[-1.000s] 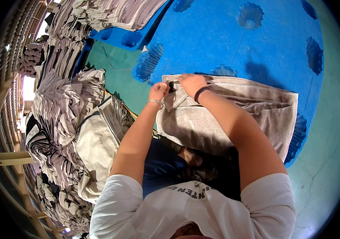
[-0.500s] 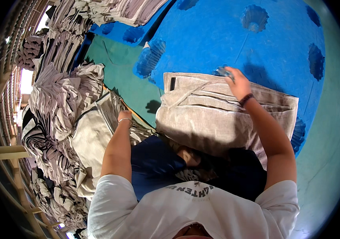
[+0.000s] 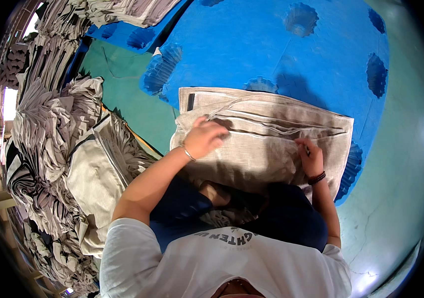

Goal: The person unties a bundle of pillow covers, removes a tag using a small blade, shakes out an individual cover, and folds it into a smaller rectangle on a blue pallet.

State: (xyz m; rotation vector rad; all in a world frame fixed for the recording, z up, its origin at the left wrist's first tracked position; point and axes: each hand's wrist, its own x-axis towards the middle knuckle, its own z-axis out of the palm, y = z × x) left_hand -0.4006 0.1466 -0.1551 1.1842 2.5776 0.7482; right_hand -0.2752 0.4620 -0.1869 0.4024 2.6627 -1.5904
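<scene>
A stack of beige cloth pieces point(image 3: 251, 154) with pale edging lies across my lap and onto the blue plastic pallet. Its layered edges run crosswise, and a short black strip point(image 3: 191, 102) shows at the upper left corner. My left hand point(image 3: 204, 139) rests over the left part of the stack, fingers bent and apart, near the layered edges. My right hand point(image 3: 311, 156) is closed at the right side, fingertips at a cloth edge. A small dark thing shows between its fingers, too little to name; whether the cloth is pinched too, I cannot tell.
The blue pallet point(image 3: 232, 44) with round ribbed hollows lies ahead on the green floor point(image 3: 117, 74). Tall heaps of similar cloth point(image 3: 48, 134) stand to my left, with a large beige piece point(image 3: 95, 169) draped beside my left arm. More folded cloth point(image 3: 127, 10) lies far left.
My left hand has moved from the draped cloth at the left onto the stack. My right hand has come down from the stack's far edge toward me. The whole view has shifted somewhat.
</scene>
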